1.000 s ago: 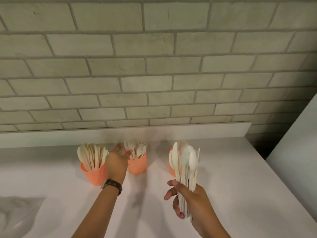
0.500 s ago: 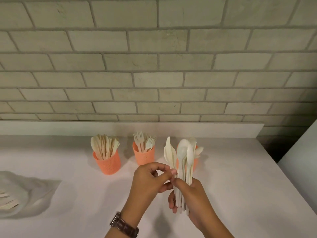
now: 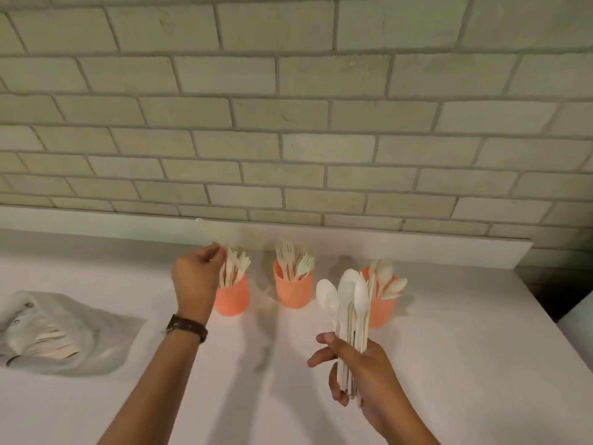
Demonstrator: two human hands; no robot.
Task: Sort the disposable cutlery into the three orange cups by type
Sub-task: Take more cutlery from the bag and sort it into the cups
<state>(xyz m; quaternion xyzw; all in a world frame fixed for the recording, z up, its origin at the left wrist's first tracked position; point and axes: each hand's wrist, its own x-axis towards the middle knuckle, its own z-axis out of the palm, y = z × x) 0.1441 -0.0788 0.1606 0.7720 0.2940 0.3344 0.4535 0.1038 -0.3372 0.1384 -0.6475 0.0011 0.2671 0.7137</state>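
Note:
Three orange cups stand in a row near the wall: the left cup holds knives, the middle cup forks, the right cup spoons. My left hand hovers just left of and above the left cup and pinches one pale, motion-blurred piece of cutlery that points up and left; it looks like a knife. My right hand grips a bundle of white cutlery, spoon bowls up, in front of the right cup.
A crumpled clear plastic bag with more cutlery inside lies on the white counter at the left. A brick wall with a white ledge runs behind the cups. The counter's right edge drops off near a white surface.
My left hand left the bundle with one piece and moved up and left to the left cup. The right hand still holds the bundle. The camera view shifted.

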